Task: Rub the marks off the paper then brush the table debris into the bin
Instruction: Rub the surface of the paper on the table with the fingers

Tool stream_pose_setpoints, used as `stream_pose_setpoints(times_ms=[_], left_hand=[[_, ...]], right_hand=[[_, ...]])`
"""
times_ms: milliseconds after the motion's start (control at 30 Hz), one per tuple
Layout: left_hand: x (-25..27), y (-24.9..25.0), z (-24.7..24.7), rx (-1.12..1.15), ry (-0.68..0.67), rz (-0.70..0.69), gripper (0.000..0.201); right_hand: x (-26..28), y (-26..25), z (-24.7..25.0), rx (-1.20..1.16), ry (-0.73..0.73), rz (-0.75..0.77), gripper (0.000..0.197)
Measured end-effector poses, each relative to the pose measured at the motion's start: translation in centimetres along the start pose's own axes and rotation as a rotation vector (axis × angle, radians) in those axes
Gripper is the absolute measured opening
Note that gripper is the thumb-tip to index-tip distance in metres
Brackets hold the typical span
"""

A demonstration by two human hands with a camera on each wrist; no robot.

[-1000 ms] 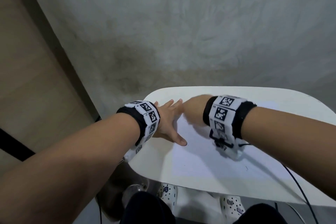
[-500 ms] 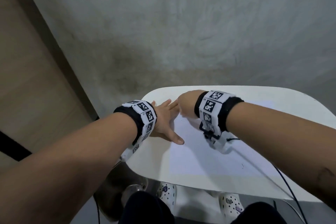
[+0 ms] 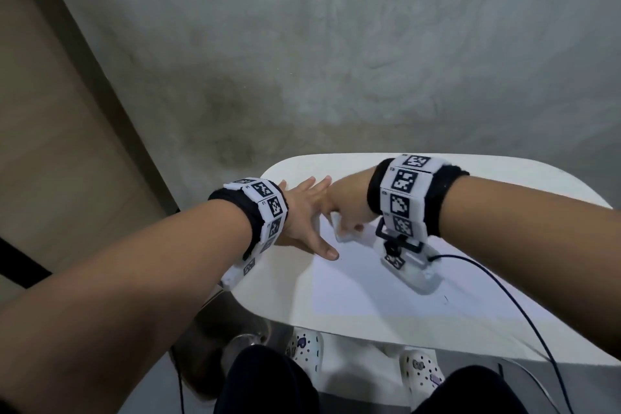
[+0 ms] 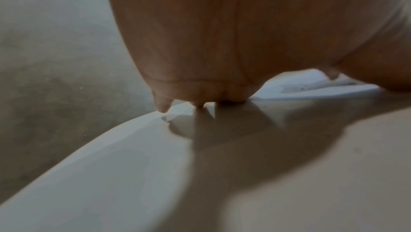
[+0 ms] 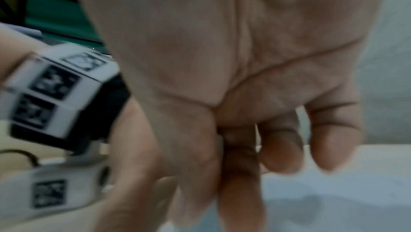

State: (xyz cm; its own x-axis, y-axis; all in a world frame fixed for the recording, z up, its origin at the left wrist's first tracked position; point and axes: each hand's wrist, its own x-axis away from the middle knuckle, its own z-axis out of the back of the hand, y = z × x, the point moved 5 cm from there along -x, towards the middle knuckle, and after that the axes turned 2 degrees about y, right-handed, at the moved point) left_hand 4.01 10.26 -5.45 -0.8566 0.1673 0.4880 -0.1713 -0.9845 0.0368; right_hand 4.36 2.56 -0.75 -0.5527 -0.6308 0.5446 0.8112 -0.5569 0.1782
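A white sheet of paper (image 3: 369,286) lies on the white table (image 3: 268,282). My left hand (image 3: 302,222) rests flat with spread fingers on the paper's left edge; in the left wrist view its palm (image 4: 222,42) sits low over the tabletop (image 4: 111,165). My right hand (image 3: 346,208) is next to it, fingers curled, and pinches a small white eraser (image 3: 341,233) against the paper's far left part. In the right wrist view the curled fingers (image 5: 280,148) hide the eraser above the paper (image 5: 333,200). A small dark speck (image 3: 446,297) shows on the paper's right.
A shiny metal bin (image 3: 232,333) stands on the floor under the table's near left corner. A black cable (image 3: 524,316) runs from my right wrist across the table. My knees and white shoes (image 3: 304,348) are below the near edge. A grey wall stands behind.
My right hand has slid left beside the left hand and tipped down, and the white eraser now shows under its fingers. The left hand has stayed flat in place.
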Motion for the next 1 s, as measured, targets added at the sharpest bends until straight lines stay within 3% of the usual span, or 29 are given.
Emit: stream_pose_setpoints(times_ms=[100,167,233,267,400,533,600,633,700,800,900,1000], left_hand=[[0.2,-0.2,-0.1,0.022,0.004,0.013,0.105],[0.1,-0.3,-0.1,0.025,0.019,-0.008,0.113],[-0.4,-0.4,-0.4,0.004,0.015,-0.016,0.127],[-0.6,-0.5,-0.5,-0.003,0.013,-0.011,0.129],[-0.6,-0.4,-0.6,-0.017,0.022,-0.004,0.130],[-0.8,-0.3,-0.4,0.009,0.023,-0.007,0.125],[-0.6,-0.2,-0.4,-0.002,0.028,0.010,0.128],[-0.5,-0.2,-0.4,-0.009,0.029,0.011,0.128],[-0.4,-0.2,-0.4,-0.015,0.032,0.003,0.128],[-0.4,-0.4,-0.3,-0.024,0.037,-0.004,0.127],[-0.6,-0.6,-0.1,-0.096,0.061,-0.006,0.129],[-0.5,-0.7,0.0,-0.168,0.088,-0.022,0.128]], right_hand=[[-0.3,0.7,1.0,-0.099,0.264,-0.029,0.027],[1.1,0.3,0.2,-0.142,0.335,-0.009,0.006],[2.4,0.1,-1.6,-0.158,0.307,0.057,0.029],[2.9,0.2,-2.5,-0.149,0.247,0.057,0.029],[3.7,0.3,-2.4,-0.155,0.085,0.071,0.004],[1.9,0.0,-0.1,-0.146,0.315,-0.054,0.021],[2.5,-0.6,-1.0,-0.121,0.318,-0.046,0.008],[3.1,-0.8,-1.8,-0.122,0.288,-0.009,0.023],[4.9,-1.2,-3.2,-0.153,0.170,0.068,0.028],[6.3,1.1,-4.2,-0.306,0.134,0.041,0.018],[7.2,7.2,-5.2,-0.657,0.307,-0.143,0.015],[8.9,12.8,-8.9,-1.080,0.258,-0.341,0.025]])
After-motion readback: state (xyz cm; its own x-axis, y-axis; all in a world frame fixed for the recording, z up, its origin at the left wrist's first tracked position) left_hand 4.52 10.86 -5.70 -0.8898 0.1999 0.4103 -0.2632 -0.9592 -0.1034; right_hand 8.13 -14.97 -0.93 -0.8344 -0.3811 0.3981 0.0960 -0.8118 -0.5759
